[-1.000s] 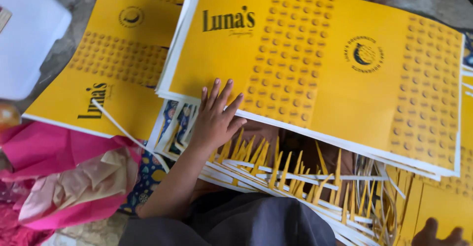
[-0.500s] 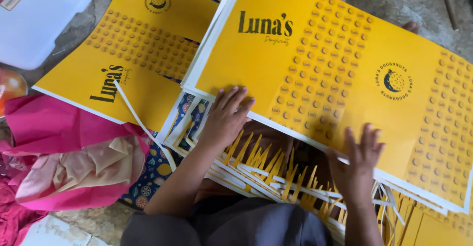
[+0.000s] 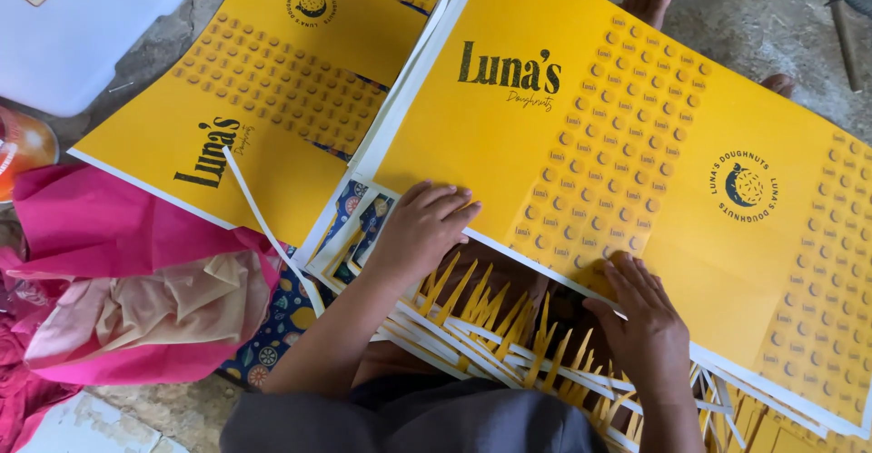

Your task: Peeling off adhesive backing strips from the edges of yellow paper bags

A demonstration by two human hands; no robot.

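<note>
Both hands lie flat on the near edge of a yellow printed sheet (image 3: 636, 135), neither grip grasping anything. The left hand (image 3: 420, 228) presses the corner; the right hand (image 3: 647, 319) rests further along. Yellow paper strips (image 3: 490, 326) lie beneath.

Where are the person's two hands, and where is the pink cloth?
left hand (image 3: 422, 235), head view, on the back of the hand at the yellow sheet's edge.
right hand (image 3: 647, 321), head view, on the back of the hand.
pink cloth (image 3: 109, 235), head view, on its upper fold.
</note>
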